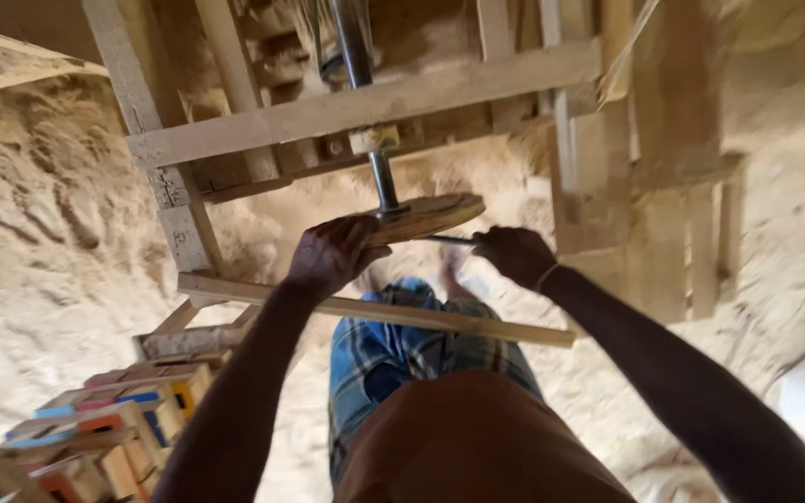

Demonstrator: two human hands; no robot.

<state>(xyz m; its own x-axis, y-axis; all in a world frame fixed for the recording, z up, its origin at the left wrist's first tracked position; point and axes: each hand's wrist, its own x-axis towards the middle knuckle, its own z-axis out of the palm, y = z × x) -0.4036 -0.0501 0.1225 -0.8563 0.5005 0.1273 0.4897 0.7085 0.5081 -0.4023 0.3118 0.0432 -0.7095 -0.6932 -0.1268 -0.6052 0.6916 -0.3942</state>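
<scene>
Nearest us, a brown shirt (472,438) and blue checked cloth (393,349) fill the foot of the frame, and from there our two bare arms reach forward to a round wooden disc (426,216) mounted on an upright metal shaft (365,102). Our left hand (335,253) lies on the disc's near left edge, its grip curled shut over the rim. Our right hand (514,253), just right of the disc, pinches a thin dark rod (447,239) whose long axis runs almost level, pointing leftward under the disc's edge; the rod's tip is hidden there. Both hands sit about equally near the disc, one on either side of it, the left touching it and the right meeting it only through the rod. Around them stands a rough timber frame (365,107), with one pale wooden slat (375,309) crossing beneath our wrists. Sawdust (39,214) banks up at left and right, and a heap of painted wooden blocks (95,438) lies at lower left.
</scene>
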